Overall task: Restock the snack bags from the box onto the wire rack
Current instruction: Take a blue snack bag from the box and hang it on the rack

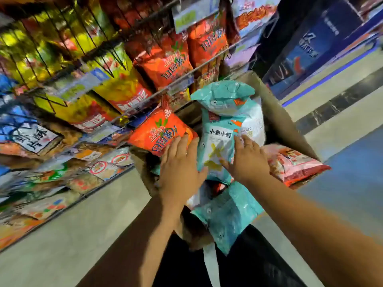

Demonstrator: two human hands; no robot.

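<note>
1. The box (275, 119) is brown cardboard and sits open right in front of the person. It is full of snack bags.
2. The bag that matters now is the teal bag (219, 141) with white on its right side. It lies on top of the pile, in the middle of the box.
3. Its long side runs away from the person. The near end points at the arms, and the far end points up toward the wire rack (128, 65).
4. The left hand (180, 168) lies flat and open. Its thumb side touches the left edge of the teal bag, and its fingertips rest on an orange bag (159, 133) just beside it.
5. The right hand (246, 160) is open too, with fingers spread. It rests on the right half of the teal bag.
6. So the teal bag sits between the two hands, one hand on each long side. Neither hand has closed on it yet. Both are about as near, but the right hand is more on top of it.
7. The wire rack stands to the left and above the box. It already holds rows of orange and yellow bags.
8. I think the next move is to squeeze the bag from both sides and lift it up and to the left, toward the rack.
9. A pink bag (294, 162) leans on the right rim of the box, and another teal bag (228, 214) hangs over the near edge. Those could slip out if the pile gets bumped.
</note>
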